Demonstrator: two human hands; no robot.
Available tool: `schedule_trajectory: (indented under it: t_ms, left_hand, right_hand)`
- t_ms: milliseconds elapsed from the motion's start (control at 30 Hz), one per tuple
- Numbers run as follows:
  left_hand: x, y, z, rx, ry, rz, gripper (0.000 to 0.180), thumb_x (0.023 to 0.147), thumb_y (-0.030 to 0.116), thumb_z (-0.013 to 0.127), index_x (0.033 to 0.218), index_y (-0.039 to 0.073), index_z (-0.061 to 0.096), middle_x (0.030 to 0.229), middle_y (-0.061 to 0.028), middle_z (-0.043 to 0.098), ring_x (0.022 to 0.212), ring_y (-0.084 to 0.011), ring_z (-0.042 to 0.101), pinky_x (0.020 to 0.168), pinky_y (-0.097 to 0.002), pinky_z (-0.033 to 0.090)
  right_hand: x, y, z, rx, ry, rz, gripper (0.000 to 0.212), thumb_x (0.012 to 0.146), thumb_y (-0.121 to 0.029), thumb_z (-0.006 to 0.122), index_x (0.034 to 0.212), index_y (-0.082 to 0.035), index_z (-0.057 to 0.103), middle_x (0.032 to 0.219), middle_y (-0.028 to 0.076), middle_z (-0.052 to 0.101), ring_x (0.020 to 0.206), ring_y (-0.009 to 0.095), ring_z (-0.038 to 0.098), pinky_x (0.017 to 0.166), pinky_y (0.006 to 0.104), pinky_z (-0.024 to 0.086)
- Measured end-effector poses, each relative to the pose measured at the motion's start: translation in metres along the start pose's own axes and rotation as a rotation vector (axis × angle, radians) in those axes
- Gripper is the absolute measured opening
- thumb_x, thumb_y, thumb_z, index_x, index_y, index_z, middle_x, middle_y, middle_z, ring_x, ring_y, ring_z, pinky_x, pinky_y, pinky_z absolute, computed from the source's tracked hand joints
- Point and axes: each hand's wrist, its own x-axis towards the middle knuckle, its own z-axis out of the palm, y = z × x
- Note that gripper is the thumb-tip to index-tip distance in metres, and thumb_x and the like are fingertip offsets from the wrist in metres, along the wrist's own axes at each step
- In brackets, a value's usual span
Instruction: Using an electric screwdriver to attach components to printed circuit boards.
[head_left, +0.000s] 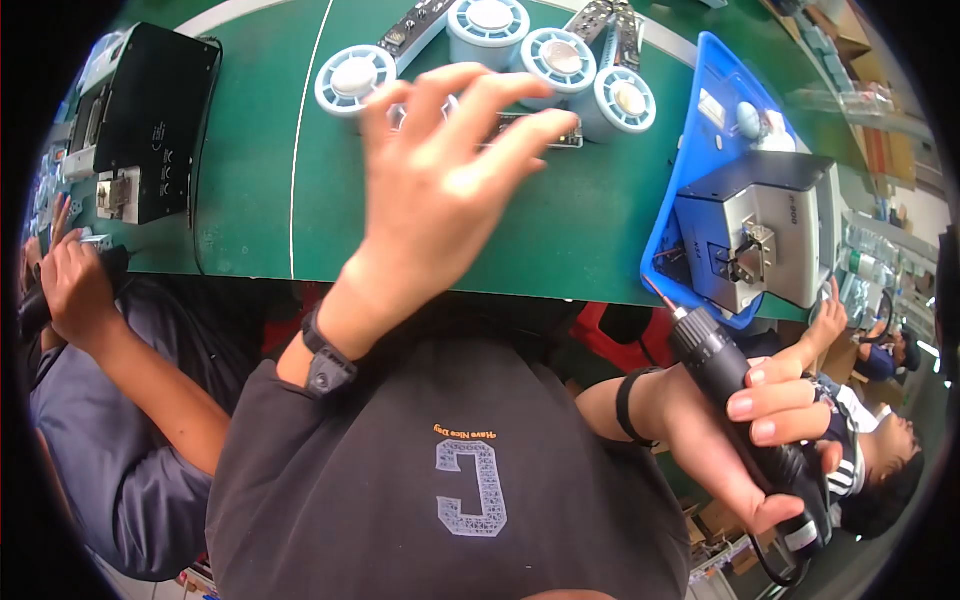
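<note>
My left hand (435,190) reaches over the green table with its fingers spread and nothing visibly gripped. Just beyond the fingertips stand several light blue round parts, such as the ribbed wheel-like one (357,78) at the left and another (625,100) at the right. A narrow circuit board strip (545,130) shows partly behind my fingers; whether they touch it I cannot tell. Off the table's edge at the right, my right hand (775,420) is wrapped round a black electric screwdriver (708,350), its thin bit tilted up and left toward the blue tray (660,235).
A black-cased machine (165,120) stands at the left of the green table (255,190). Inside the blue tray lies a grey and black machine (755,235). A dark long part (415,30) and a plier-like tool (610,25) lie at the back. People sit on both sides.
</note>
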Motion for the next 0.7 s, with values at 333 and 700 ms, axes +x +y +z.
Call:
schedule_trajectory:
  t_ms: [333,700]
  left_hand:
    - [0.042,0.051,0.055,0.066,-0.241,0.119,0.052,0.085,0.019,0.086,0.134,0.019,0.068,0.138,-0.0083,0.065,0.122,-0.0281,0.064,0.116,-0.0503,0.039]
    - [-0.025,0.032,-0.014,-0.381,-0.309,0.080,0.033,0.073,0.002,0.089,0.098,0.006,0.067,0.117,-0.0117,0.066,0.103,-0.0311,0.072,0.087,-0.0455,0.061]
  right_hand:
    - [0.065,0.011,-0.065,-0.213,-0.032,-0.045,0.060,0.102,-0.062,0.044,0.123,-0.007,0.056,0.064,0.006,0.048,0.044,0.021,0.046,0.068,0.0401,0.051]
    - [0.083,0.039,-0.076,-0.371,-0.083,0.143,0.045,0.098,-0.055,0.047,0.106,-0.011,0.054,0.066,0.009,0.051,0.050,0.021,0.048,0.053,0.0342,0.039]
